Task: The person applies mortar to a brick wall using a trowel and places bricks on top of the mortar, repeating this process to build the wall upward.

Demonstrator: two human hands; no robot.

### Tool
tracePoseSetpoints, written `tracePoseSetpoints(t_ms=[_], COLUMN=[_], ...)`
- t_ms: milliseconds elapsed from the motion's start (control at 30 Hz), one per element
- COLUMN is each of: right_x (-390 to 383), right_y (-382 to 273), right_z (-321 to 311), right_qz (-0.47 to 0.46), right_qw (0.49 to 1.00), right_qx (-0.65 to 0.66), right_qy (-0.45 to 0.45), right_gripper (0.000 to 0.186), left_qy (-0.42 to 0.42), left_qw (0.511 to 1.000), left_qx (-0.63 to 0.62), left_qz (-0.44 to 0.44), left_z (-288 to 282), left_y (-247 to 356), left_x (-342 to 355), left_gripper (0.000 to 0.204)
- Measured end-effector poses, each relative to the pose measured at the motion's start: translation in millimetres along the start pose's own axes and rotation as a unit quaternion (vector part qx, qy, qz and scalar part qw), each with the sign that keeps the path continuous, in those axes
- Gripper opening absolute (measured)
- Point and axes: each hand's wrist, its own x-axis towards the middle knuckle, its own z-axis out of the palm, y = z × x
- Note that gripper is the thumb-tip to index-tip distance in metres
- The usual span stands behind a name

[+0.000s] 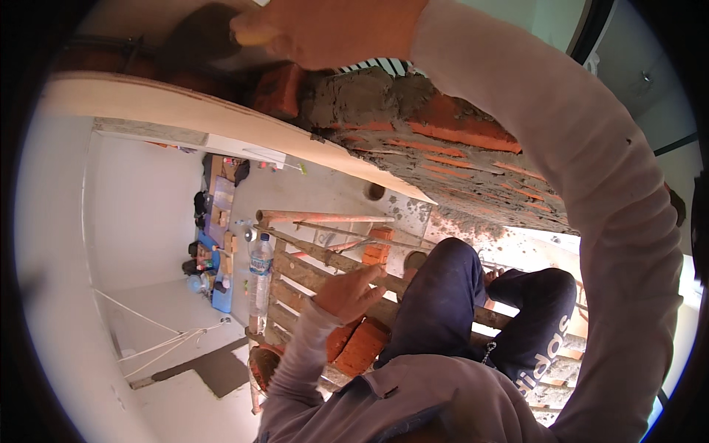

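Observation:
At the top, my right hand [332,29] reaches over the brick wall [465,129] with its fingers closed round what looks like a trowel [203,33]; the dark, flat blade lies just beyond the fingertips, and its grip is mostly hidden. Below that hand, a red brick [279,90] sits beside a thick lump of grey mortar [351,96] on the wall. My left hand [351,295] is held over the slatted platform, fingers stretched out and holding nothing. Loose red bricks [362,345] lie close below it. A clear water bottle [260,277] stands to its left.
A long pale board [221,111] runs along the wall. My legs [443,295] rest on the wooden platform [295,295], with the floor far below. Bags and boxes [218,229] line the left wall. White ropes [173,341] stretch at lower left.

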Motion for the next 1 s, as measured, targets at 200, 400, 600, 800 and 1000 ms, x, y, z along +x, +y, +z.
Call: tracePoseSetpoints(t_ms=[200,400,600,800,1000], right_x=[10,5,6,-7,-176], right_y=[9,-3,-21,-24,-66], right_z=[10,12,26,21,35], right_qz=[0.055,0.003,0.039,0.033,0.091], right_qw=[0.980,0.990,0.980,0.977,0.993], right_qx=[-0.016,-0.032,-0.082,-0.158,-0.058], right_qy=[-0.189,-0.135,-0.175,-0.142,0.052], right_gripper=[0.020,0.021,0.021,0.036,0.055], left_qy=[-0.038,-0.046,-0.006,0.067,0.112], left_qw=[0.993,0.992,0.987,0.981,0.975], left_qx=[-0.089,-0.091,-0.145,-0.178,-0.190], left_qz=[-0.065,-0.080,-0.065,-0.034,-0.010], left_z=[73,73,75,59,74], left_y=[-32,-23,-37,-33,-37], left_x=[-9,-8,-9,-18,-42], left_gripper=[0.039,0.037,0.040,0.037,0.033])
